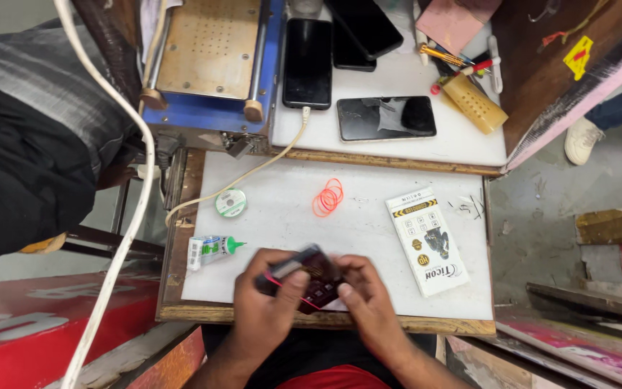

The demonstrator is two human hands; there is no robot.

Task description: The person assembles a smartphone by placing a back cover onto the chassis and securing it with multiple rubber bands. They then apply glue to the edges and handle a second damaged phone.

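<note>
Both my hands hold a small dark phone [311, 277] with a reddish edge over the front of the white work board [368, 230]. My left hand [271, 302] grips its left side with the thumb on top. My right hand [365, 295] holds its right end, fingers curled on it. The phone's lower part is hidden by my fingers.
On the board lie orange rubber bands [327, 197], a white flat package [427, 240], a green-capped glue tube [210, 250] and a small solder spool [230, 203]. Behind are several phones [386, 118], a blue heating plate machine [210, 57], a white cable [253, 171] and tools. A person sits at left [30, 137].
</note>
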